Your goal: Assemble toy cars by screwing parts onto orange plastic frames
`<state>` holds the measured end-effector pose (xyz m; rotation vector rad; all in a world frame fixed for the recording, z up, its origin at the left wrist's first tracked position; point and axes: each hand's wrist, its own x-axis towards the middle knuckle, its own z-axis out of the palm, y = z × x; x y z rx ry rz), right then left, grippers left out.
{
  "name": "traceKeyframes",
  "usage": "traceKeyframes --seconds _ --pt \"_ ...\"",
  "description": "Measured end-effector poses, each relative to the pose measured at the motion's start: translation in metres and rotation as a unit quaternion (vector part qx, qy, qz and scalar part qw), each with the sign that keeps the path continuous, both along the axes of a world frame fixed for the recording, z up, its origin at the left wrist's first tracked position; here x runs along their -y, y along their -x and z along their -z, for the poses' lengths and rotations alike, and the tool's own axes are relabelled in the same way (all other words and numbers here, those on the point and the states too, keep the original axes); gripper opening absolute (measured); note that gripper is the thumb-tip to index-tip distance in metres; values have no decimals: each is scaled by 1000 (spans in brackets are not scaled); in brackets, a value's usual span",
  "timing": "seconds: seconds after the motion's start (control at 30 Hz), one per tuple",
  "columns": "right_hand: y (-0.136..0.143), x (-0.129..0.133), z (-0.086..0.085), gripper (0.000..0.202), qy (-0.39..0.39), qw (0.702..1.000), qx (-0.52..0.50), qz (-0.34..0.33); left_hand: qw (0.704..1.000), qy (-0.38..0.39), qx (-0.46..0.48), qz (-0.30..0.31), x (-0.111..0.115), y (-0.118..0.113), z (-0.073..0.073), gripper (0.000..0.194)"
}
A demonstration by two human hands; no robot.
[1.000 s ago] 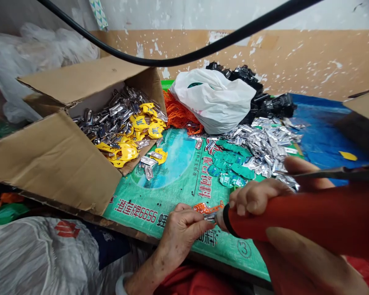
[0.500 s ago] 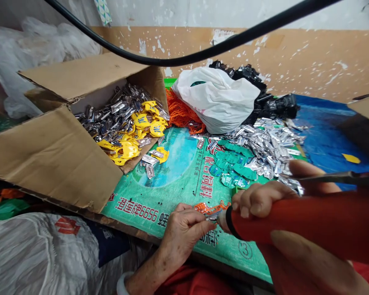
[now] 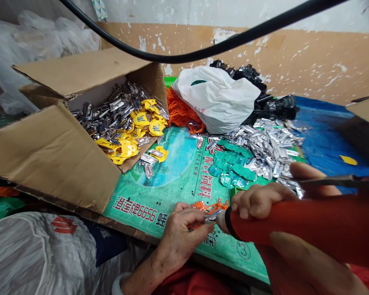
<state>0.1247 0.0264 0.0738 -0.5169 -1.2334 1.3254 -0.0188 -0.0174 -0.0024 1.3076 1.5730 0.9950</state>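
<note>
My left hand (image 3: pixel 176 231) is closed in a pinch on an orange plastic part (image 3: pixel 219 205), low over the green printed sheet (image 3: pixel 175 164). A small silver piece (image 3: pixel 210 217) lies against that part, close to my fingertips. My right hand (image 3: pixel 264 198) is wrapped round a thick red power screwdriver (image 3: pixel 283 221), held nearly level. Its pale nose meets the part beside my left thumb; the bit's exact contact is too small to make out. Just beyond are teal plastic parts (image 3: pixel 230 162) and a heap of silver pieces (image 3: pixel 269 143).
An open cardboard box (image 3: pixel 55 143) at left holds silver pieces and yellow parts (image 3: pixel 126 149). A white plastic bag (image 3: pixel 215 98) stands at the back near orange mesh (image 3: pixel 181 108) and black parts (image 3: pixel 273 107). A black cable (image 3: pixel 172 58) hangs across the top.
The view has shifted slightly. My left fingers have moved a little, showing more orange between finger and thumb. The screwdriver's nose stays at the part.
</note>
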Motion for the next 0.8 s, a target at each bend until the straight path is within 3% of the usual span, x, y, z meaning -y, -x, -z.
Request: traceKeyframes --seconds 0.5,0.7,0.8 --pt "-2 3 3 58 25 999 10 17 999 41 20 -7 1 -2 -8 19" --pt "-3 4 1 56 30 999 -14 -20 999 42 31 0 0 -2 -11 25" --pt "-3 3 0 53 21 1000 -3 -6 999 37 39 -2 1 -2 -12 26"
